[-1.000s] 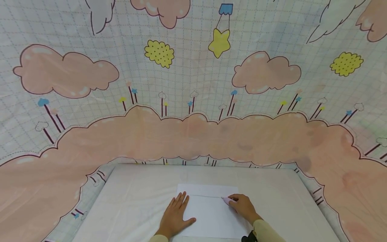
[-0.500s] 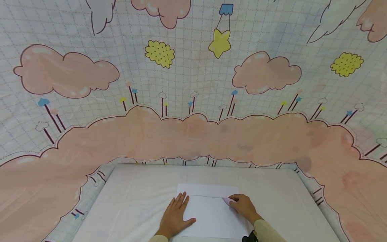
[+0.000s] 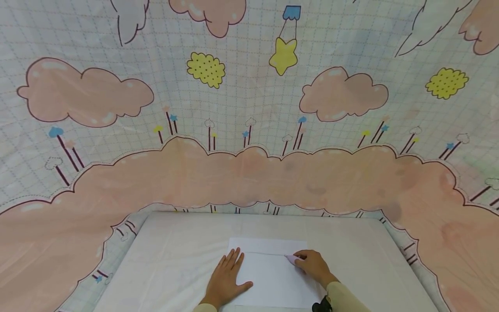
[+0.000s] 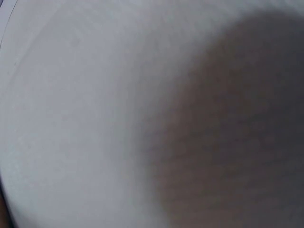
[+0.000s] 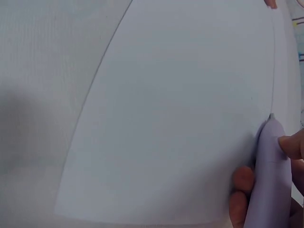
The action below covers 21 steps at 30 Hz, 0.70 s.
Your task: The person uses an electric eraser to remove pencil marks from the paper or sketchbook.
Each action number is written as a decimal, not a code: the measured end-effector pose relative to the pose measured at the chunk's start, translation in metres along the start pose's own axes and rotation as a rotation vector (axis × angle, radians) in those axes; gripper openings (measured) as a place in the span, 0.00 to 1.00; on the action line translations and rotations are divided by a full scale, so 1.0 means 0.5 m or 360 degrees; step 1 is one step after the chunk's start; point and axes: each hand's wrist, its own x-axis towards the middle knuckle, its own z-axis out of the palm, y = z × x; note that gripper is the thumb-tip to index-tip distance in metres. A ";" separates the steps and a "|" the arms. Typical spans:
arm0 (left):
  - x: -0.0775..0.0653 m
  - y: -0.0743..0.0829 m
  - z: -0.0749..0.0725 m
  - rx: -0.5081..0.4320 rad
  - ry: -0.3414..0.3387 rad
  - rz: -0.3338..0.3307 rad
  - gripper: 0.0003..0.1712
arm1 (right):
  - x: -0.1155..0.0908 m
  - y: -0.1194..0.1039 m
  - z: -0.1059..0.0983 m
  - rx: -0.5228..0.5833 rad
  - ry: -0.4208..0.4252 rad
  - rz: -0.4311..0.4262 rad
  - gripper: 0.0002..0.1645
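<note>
A white sheet of paper [image 3: 273,281] lies on the table, with a thin line running across it near its far edge. My left hand [image 3: 226,279] presses flat on the sheet's left side, fingers spread and fingertips near the left end of that line. In my right hand [image 3: 313,266] is a lilac utility knife [image 5: 270,175], held between thumb and fingers. Its small metal tip meets the line on the paper in the right wrist view. The left wrist view shows only a pale surface and a blurred dark shape.
A white cloth covers the table [image 3: 175,242]. Behind and around it hangs a curtain [image 3: 249,177] printed with clouds and stars. A black object [image 3: 322,305] sits at the right wrist, by the sleeve.
The utility knife and my right hand have shifted very slightly left along the line. My left hand stays in place on the paper.
</note>
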 end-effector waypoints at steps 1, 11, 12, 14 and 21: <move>0.000 0.000 0.000 0.0001 0.0003 -0.0002 0.57 | 0.001 0.001 -0.002 -0.0017 -0.0001 -0.0012 0.14; -0.003 0.001 -0.001 0.0002 0.0056 0.0007 0.57 | 0.016 0.007 -0.008 -0.0312 0.0046 -0.0232 0.12; -0.003 0.001 -0.001 -0.0003 0.0057 0.0006 0.57 | 0.016 0.006 -0.009 -0.0354 0.0059 -0.0263 0.11; -0.003 -0.001 0.002 -0.0006 0.0043 0.0000 0.57 | 0.017 0.005 -0.011 -0.0407 0.0070 -0.0313 0.11; -0.002 -0.003 0.007 0.0004 0.0004 -0.0009 0.57 | 0.020 0.006 -0.017 -0.0486 0.0043 -0.0362 0.12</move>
